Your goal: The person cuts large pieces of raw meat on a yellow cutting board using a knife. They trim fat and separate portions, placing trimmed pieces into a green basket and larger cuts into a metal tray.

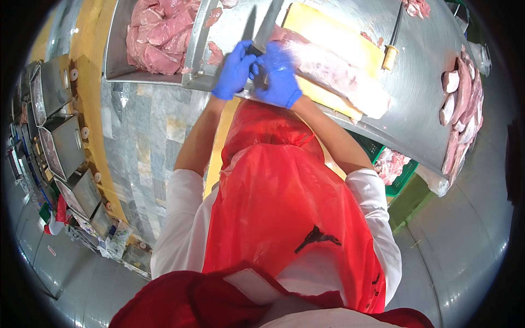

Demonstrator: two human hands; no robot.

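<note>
Bringing two blue-gloved hands close together at top centre of the frame, over the near edge of a steel worktable [424, 82]. Bends the fingers of the left hand [232, 74] in toward the dark handle of a knife [255, 50], with a narrow dark blade pointing to the upper edge of the frame; cannot tell whether pinching the handle or only touching it. Has the right hand [280, 76] just beside, blurred, back of the glove upward; cannot tell whether spread or closed around anything. Has a long, pale pork loin [333, 68] immediately to the right of that hand, slanting down across a yellow cutting board [301, 19] at upper centre-right; cannot tell whether touching the meat with the glove. Faces, just beyond the board's right edge, a wooden-handled tool [390, 57] and, near the right rim of the frame, a pile of long meat strips [465, 104]. Has at upper left a steel tray [115, 63] heaped with pink pork pieces [164, 35], and small meat scraps [215, 53] between that heap and the left hand. Wears a red apron [290, 202] over white sleeves [183, 202]. Stands near a green crate [404, 175] of meat trimmings [390, 165], right of centre below the worktable, and well apart from wheeled steel bins [63, 145] at far left.
</note>
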